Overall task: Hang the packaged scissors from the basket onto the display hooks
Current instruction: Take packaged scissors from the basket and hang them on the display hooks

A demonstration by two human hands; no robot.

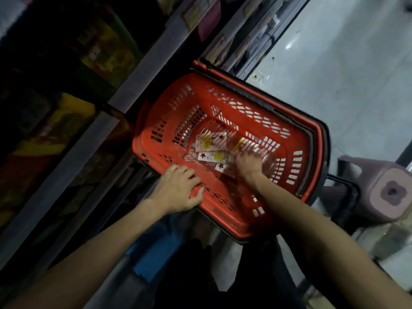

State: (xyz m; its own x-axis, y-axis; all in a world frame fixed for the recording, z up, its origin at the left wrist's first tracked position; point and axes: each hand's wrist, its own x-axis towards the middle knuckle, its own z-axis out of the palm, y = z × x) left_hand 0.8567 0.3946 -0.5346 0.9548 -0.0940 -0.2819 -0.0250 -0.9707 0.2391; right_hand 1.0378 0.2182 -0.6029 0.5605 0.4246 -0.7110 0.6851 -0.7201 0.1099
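Observation:
A red plastic basket (296,139) sits tilted in front of me, above my lap. On its bottom lie several packaged scissors (210,142), flat cards with yellow labels and star cut-outs. My left hand (180,188) grips the basket's near rim, fingers curled over the edge. My right hand (249,162) reaches down inside the basket, over the packages at the right. It is motion-blurred, so whether it holds a package is unclear. No display hooks are visible.
Dark shelves (93,130) packed with goods run along the left, with grey shelf edges. A pale tiled floor (345,63) lies to the upper right. A purple plastic stool (383,188) stands right of the basket.

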